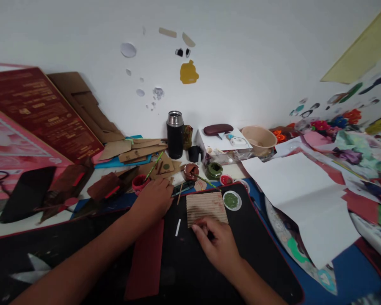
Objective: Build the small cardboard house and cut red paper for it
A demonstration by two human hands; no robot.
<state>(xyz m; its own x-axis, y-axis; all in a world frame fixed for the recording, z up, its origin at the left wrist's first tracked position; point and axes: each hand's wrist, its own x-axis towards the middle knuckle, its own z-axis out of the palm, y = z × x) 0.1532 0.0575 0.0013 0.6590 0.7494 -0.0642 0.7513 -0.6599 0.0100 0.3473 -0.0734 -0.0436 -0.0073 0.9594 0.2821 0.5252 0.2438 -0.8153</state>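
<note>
My right hand (216, 242) rests on the black mat (190, 262), its fingertips pressed on the near edge of a square of corrugated cardboard (206, 206). My left hand (154, 198) reaches to the mat's far edge, fingers curled near a red paint pot (139, 182) and a dark cutter-like tool (183, 187); whether it holds anything is hidden. A green paint lid (232, 200) lies to the right of the cardboard. A small white strip (178, 227) and a dark red sheet (146, 260) lie on the mat.
Brown (190, 171) and green paint pots (213, 170), brushes, a black flask (175, 134), a white box (224, 146) and a beige bowl (259, 140) stand behind. White paper (305, 199) lies right, cardboard scraps (136, 150) and red boards (41, 110) left.
</note>
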